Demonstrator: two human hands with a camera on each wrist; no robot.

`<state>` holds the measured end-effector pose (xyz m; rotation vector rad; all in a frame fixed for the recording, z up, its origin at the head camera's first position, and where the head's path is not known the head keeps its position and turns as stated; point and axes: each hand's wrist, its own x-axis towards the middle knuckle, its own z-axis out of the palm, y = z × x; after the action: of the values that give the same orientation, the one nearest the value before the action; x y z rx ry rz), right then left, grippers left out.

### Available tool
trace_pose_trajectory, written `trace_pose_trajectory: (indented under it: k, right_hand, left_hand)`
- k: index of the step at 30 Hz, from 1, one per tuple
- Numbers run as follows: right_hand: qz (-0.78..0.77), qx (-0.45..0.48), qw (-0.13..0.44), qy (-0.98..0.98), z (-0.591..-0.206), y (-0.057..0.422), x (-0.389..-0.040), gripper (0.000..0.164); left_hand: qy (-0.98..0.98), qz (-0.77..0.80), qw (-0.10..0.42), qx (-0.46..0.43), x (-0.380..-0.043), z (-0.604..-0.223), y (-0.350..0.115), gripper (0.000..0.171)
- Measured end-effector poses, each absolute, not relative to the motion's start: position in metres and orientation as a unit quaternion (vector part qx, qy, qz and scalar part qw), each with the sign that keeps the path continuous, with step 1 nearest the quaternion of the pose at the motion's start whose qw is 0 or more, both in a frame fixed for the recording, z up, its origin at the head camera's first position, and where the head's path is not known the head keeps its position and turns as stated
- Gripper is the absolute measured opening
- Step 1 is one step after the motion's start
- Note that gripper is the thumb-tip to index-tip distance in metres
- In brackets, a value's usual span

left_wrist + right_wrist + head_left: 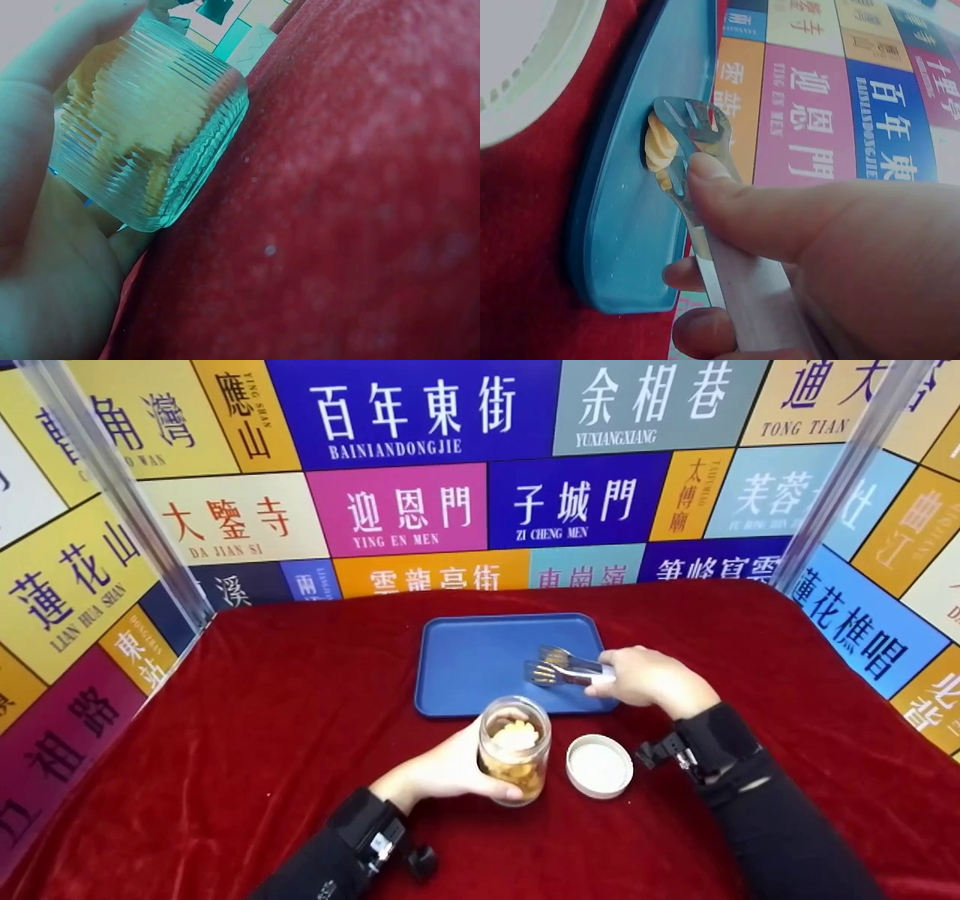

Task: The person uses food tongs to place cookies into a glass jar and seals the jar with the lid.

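Observation:
My left hand (450, 765) grips a ribbed glass jar (514, 772) around its side. The jar's mouth is open and pale yellow, ridged cookies (516, 735) lie inside; their kind is not fully clear. In the left wrist view the jar (150, 120) looks tilted, with thumb and fingers round it. My right hand (649, 679) holds metal tongs (574, 666) over the right part of a blue tray (472, 660). Between the slotted tong ends, the right wrist view shows a ridged cookie (660, 144), close to the tray; whether it touches the tray I cannot tell.
A round white lid (599, 766) lies on the red cloth (300, 682) right of the jar, in front of the tray. Behind the table stands a wall of coloured sign panels (397, 506), with clear upright posts (847, 480) at both sides.

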<state>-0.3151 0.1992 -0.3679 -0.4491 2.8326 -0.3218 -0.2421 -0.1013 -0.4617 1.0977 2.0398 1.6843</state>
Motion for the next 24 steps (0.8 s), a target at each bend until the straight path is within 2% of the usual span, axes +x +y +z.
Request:
trace_pose_trajectory:
  k: [7,14,24]
  right_hand:
    - [-0.138,-0.149,0.131,0.97,-0.376,0.21,-0.315,0.067]
    - [-0.131,-0.18,0.089,0.971,-0.38,0.218,-0.318,0.045]
    - [-0.135,-0.194,0.064,0.97,-0.377,0.222,-0.318,0.039]
  left_hand:
    - [0.702,0.585,0.142,0.381,-0.241,-0.461,-0.101,0.092]
    - [0.703,0.586,0.139,0.379,-0.241,-0.462,-0.102,0.093]
    - [0.708,0.584,0.142,0.37,-0.241,-0.46,-0.101,0.093]
